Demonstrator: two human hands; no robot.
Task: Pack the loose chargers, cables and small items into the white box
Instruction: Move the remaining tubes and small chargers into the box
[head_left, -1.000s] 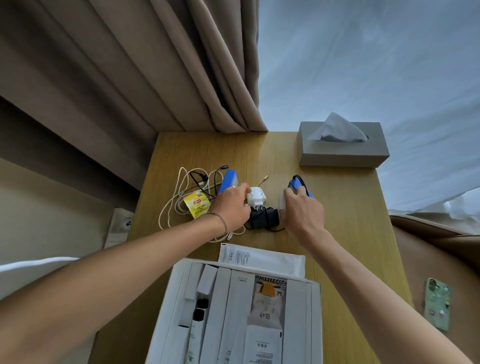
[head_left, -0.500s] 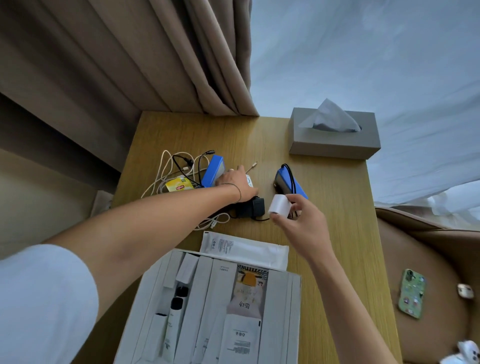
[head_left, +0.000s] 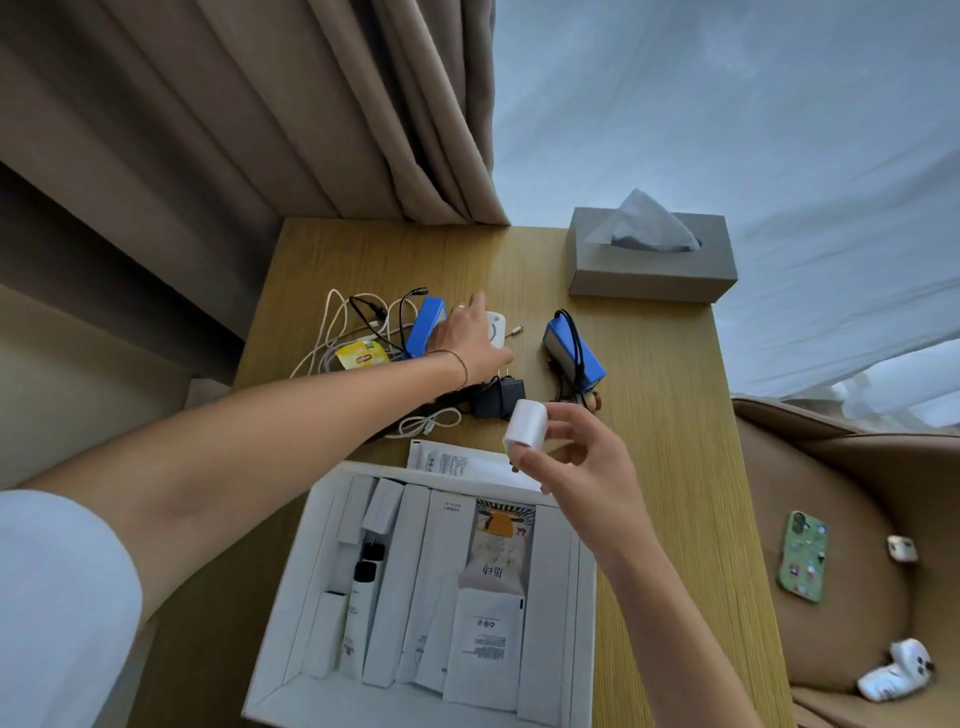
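From the head view, the person's right hand (head_left: 576, 457) pinches one small white charger cube (head_left: 525, 429) between thumb and fingers, lifted above the far edge of the white box (head_left: 291, 587). The left hand (head_left: 470, 340) reaches farther away and its fingers curl round one white plug adapter (head_left: 494, 328) on the wooden table (head_left: 670, 467).

I count two blue packs: one blue pack (head_left: 425, 326) just left of the left hand, and one more blue pack wrapped with a black cable (head_left: 574, 349) to the right of it, beyond the right hand. One black adapter (head_left: 497, 397) lies between the two hands. One yellow sachet (head_left: 362, 355) sits left of the left wrist, among a tangle of white and black cables (head_left: 337, 332). One white printed packet (head_left: 457, 462) lies under the right hand, touching the far wall of the box. Inside the box several white cartons and paper sachets stand in rows; I cannot count them exactly.

One grey tissue box (head_left: 649, 270) is far beyond the right hand. One green phone (head_left: 802, 556) lies on the tan seat (head_left: 852, 467), right of the right forearm.

Compared with half a second ago, the right hand has carried the cube nearer to the box, and the left hand has moved from the black adapter to the white plug adapter.
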